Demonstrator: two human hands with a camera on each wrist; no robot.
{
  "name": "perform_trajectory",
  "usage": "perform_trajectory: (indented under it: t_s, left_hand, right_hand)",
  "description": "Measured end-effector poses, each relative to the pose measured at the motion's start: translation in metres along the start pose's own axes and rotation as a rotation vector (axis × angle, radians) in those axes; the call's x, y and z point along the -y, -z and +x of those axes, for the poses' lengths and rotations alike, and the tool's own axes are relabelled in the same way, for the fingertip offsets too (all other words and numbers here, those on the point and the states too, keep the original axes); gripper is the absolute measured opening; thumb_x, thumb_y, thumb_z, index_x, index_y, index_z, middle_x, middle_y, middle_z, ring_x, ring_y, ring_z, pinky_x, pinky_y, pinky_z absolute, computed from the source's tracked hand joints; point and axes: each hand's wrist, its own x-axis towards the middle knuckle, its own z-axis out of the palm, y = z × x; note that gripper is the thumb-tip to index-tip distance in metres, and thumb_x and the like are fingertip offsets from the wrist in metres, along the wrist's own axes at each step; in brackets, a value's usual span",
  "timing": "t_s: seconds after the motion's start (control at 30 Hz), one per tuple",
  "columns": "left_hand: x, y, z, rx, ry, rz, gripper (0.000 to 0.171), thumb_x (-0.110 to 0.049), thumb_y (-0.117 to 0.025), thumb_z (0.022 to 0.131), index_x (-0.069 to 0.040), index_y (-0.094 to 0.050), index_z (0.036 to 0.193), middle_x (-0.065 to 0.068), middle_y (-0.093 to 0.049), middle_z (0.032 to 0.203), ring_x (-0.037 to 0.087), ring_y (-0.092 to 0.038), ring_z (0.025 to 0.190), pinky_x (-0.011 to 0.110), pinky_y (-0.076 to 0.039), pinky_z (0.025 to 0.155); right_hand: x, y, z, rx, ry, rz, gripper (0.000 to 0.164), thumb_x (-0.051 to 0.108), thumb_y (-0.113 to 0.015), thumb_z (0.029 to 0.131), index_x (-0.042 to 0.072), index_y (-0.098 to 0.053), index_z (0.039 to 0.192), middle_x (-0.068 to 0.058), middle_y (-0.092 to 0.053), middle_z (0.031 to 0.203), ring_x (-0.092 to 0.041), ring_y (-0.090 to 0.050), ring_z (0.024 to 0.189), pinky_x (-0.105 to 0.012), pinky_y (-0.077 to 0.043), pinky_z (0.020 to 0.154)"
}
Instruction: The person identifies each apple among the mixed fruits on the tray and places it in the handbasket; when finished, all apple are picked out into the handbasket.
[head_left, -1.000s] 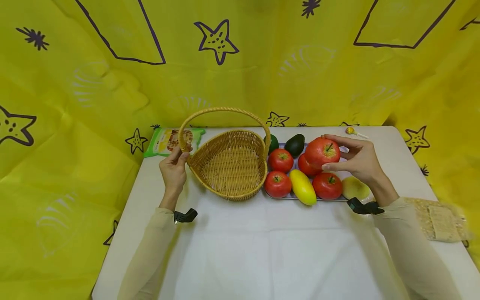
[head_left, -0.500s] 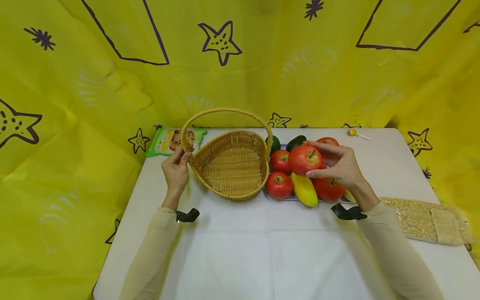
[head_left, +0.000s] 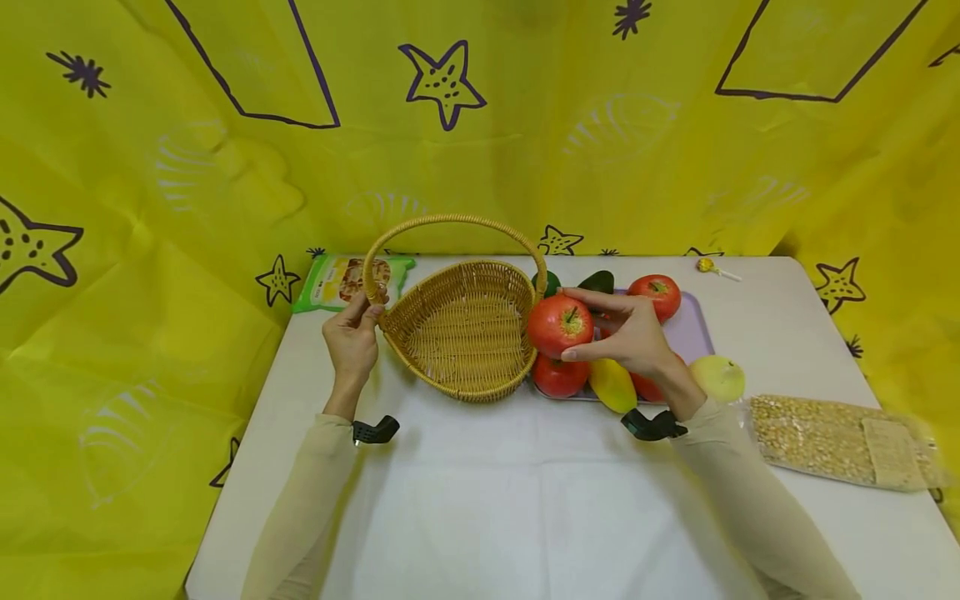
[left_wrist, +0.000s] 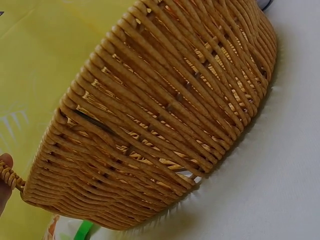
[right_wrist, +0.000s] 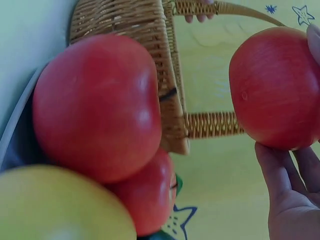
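The left hand [head_left: 350, 343] has its fingers curled round the foot of the handle [head_left: 453, 218] at the nine o'clock of the wicker basket [head_left: 461, 346], which is bare inside. At its three o'clock, the right hand's [head_left: 633, 333] fingers, spread apple-wide, grip a red apple [head_left: 555, 323]; clipping the handle could jolt the basket. The lilac tray [head_left: 692, 327] bears more apples [head_left: 656, 296], a mango [head_left: 612, 386] and an avocado [head_left: 597, 281].

Shows one basket [head_left: 468, 337] at centre; right of centre, one tray [head_left: 690, 329], at least five red apples [head_left: 656, 297], two green fruits [head_left: 597, 282], two yellow fruits [head_left: 717, 379], one lollipop [head_left: 707, 265]; two packets [head_left: 817, 437], centre left and lower right.
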Motion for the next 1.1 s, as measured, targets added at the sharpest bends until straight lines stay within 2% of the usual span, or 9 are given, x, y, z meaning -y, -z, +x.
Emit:
perform_trajectory:
  t_s: [0.17,0.33,0.5,0.67,0.93,1.1]
  left_hand:
    - [0.000,-0.001,0.000,-0.006,-0.005,-0.007,0.036,0.005,-0.065,0.092,0.008,-0.058,0.127,0.033,-0.064,0.115,0.003,-0.071,0.088,0.018,-0.059,0.082]
    - [-0.001,-0.002,0.001,0.001,-0.015,-0.033,0.035,0.004,-0.066,0.092,0.007,-0.061,0.126,0.032,-0.066,0.112,0.007,-0.071,0.091,0.020,-0.059,0.083]
    - [-0.001,-0.002,0.000,0.003,-0.020,-0.032,0.035,0.003,-0.066,0.092,0.005,-0.062,0.126,0.030,-0.067,0.112,0.008,-0.071,0.093,0.022,-0.059,0.086]
    - [-0.001,-0.002,0.000,-0.011,-0.018,-0.006,0.034,0.004,-0.065,0.092,0.005,-0.062,0.126,0.030,-0.067,0.111,0.005,-0.071,0.090,0.020,-0.059,0.085]
    - [0.000,-0.002,0.001,-0.005,-0.034,0.011,0.032,0.003,-0.066,0.092,0.003,-0.065,0.124,0.028,-0.069,0.110,0.007,-0.071,0.090,0.019,-0.060,0.080]
    - [-0.022,-0.004,-0.004,0.011,-0.025,0.022,0.032,0.007,-0.065,0.091,0.007,-0.064,0.124,0.029,-0.068,0.110,0.018,-0.072,0.095,0.024,-0.061,0.082]
  right_hand:
    - [0.002,-0.018,0.008,0.028,-0.037,-0.019,0.073,-0.002,-0.092,0.063,0.008,-0.066,0.130,-0.006,-0.068,0.127,-0.023,-0.069,0.108,-0.030,-0.059,0.089]
    - [0.002,-0.036,0.018,0.079,-0.037,0.017,0.074,0.001,-0.092,0.063,0.010,-0.066,0.132,-0.009,-0.066,0.130,-0.025,-0.065,0.117,-0.035,-0.056,0.097]
    - [0.001,-0.052,0.029,0.122,-0.015,0.038,0.075,0.002,-0.092,0.064,0.008,-0.064,0.133,-0.010,-0.066,0.129,-0.028,-0.065,0.115,-0.037,-0.056,0.097]
    - [0.002,-0.067,0.041,0.133,-0.048,0.053,0.076,0.007,-0.093,0.066,0.005,-0.062,0.135,-0.009,-0.066,0.129,-0.026,-0.066,0.115,-0.039,-0.056,0.098]
    - [0.000,-0.086,0.060,0.147,-0.095,0.058,0.074,0.013,-0.095,0.064,0.013,-0.066,0.132,-0.004,-0.065,0.131,-0.022,-0.063,0.119,-0.034,-0.055,0.099]
    - [0.010,-0.097,0.070,0.161,-0.135,0.040,0.074,0.009,-0.093,0.065,0.008,-0.064,0.133,-0.005,-0.063,0.134,-0.023,-0.062,0.121,-0.036,-0.053,0.102]
